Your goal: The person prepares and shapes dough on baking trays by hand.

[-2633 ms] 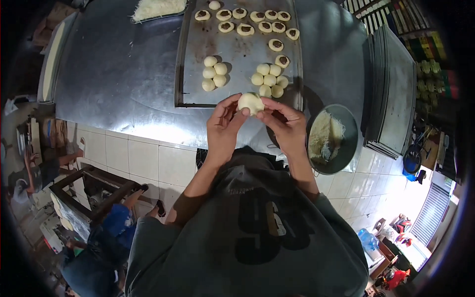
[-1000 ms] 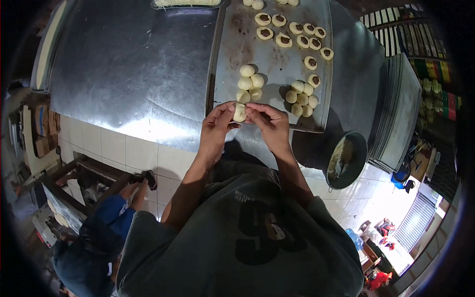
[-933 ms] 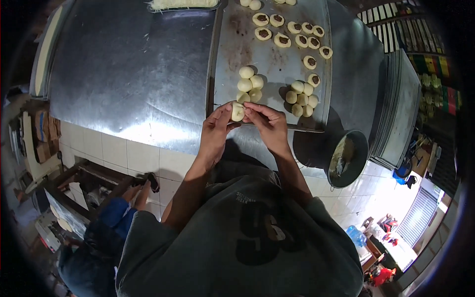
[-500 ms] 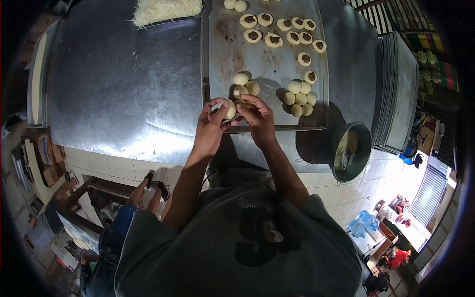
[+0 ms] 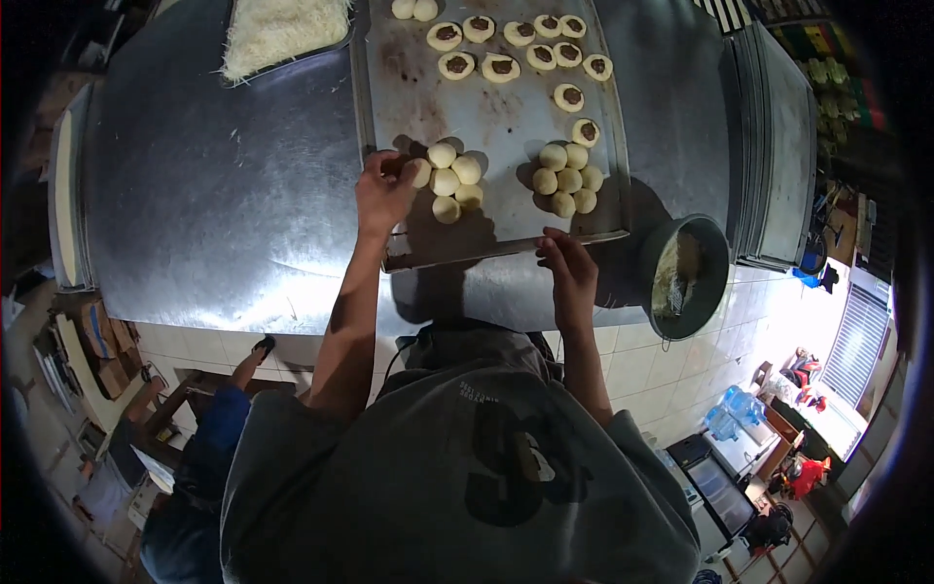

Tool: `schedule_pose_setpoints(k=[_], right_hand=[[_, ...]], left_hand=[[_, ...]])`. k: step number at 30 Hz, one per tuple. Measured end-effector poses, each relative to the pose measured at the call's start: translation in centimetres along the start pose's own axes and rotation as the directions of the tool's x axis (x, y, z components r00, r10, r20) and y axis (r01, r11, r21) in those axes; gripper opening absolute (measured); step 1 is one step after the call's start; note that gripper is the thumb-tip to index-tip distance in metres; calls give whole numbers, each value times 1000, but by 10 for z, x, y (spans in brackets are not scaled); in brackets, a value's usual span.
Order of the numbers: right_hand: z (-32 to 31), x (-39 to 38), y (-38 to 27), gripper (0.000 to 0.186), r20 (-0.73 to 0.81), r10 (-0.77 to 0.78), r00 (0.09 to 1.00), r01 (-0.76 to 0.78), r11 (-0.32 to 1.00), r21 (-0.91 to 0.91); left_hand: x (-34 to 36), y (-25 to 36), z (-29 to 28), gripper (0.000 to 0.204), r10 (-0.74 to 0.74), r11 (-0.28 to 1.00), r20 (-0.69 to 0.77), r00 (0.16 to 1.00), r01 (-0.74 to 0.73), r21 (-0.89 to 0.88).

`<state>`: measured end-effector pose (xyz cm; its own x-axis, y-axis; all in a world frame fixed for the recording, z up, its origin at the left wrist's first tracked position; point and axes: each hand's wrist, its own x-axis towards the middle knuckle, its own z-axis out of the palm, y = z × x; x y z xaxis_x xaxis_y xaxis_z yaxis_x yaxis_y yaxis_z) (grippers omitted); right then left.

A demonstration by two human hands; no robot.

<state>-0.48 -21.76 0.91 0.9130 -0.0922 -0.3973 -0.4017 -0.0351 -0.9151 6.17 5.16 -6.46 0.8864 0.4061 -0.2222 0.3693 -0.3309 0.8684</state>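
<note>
In the head view, my left hand (image 5: 385, 198) is at the left side of a metal baking tray (image 5: 506, 127). Its thumb and fingers close on a pale dough ball (image 5: 420, 174), beside a cluster of several smooth dough balls (image 5: 445, 182). Over the tray's front rim, my right hand (image 5: 569, 270) pinches the edge between thumb and fingers. Another group of dough balls (image 5: 567, 182) sits farther right. Toward the back lie several flattened dough rounds (image 5: 501, 67) topped with brown filling. Two more balls (image 5: 425, 10) rest at the far left of the tray.
A tray of white shreds (image 5: 282, 39) stands at the back left of the steel table (image 5: 224, 195). By the right front edge is a dark round bowl (image 5: 715, 282) with pale residue. Stacked trays (image 5: 773, 146) stand at the right. Another person (image 5: 209, 457) is at lower left.
My hands have parted: the left has moved left with a dough ball to the cluster, the right down to the tray's rim. The whole view has shifted and turned slightly.
</note>
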Motion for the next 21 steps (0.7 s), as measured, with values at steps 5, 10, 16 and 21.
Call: schedule_pose_setpoints(k=[5, 10, 16, 21], right_hand=[[-7, -8, 14, 26, -33, 41, 999, -39, 998, 44], [-5, -5, 14, 26, -27, 50, 998, -47, 996, 80], [-3, 1, 13, 26, 6, 26, 1000, -26, 995, 101], [-8, 2, 18, 26, -14, 46, 999, -45, 997, 61]], left_hand=[[4, -12, 9, 24, -47, 941, 98, 994, 77, -330], [-4, -8, 9, 16, 671, 686, -23, 741, -609, 398], [-8, -16, 19, 16, 170, 982, -144, 975, -157, 102], [-2, 11, 6, 17, 125, 976, 72, 990, -136, 168]])
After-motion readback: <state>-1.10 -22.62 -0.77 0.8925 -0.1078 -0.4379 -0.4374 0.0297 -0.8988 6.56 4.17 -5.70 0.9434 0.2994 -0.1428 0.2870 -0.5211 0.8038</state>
